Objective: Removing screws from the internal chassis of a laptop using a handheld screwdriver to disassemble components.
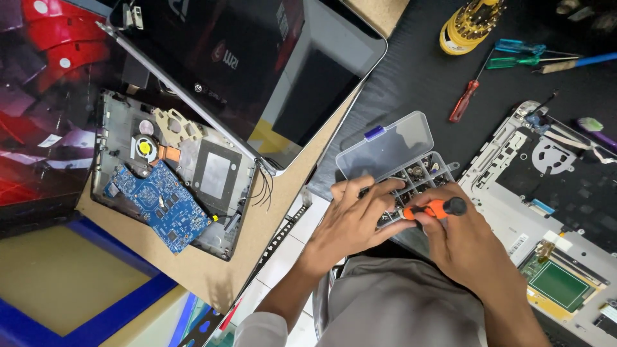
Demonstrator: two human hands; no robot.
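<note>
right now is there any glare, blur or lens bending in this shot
Head view: pale glare lies across the glossy black laptop lid; the long desk edges bow, a wide-lens bend; the left hand and right hand holding the orange-handled screwdriver over the clear plastic compartment box are slightly soft.

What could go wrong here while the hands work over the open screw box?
1. The clear compartment box sits at the table edge with its lid open; a push from the left hand might tip it and scatter the screws.
2. The right hand holds an orange screwdriver over the compartments; its tip could flick small parts out.
3. The opened laptop has a bare blue circuit board that loose screws could reach.
</note>
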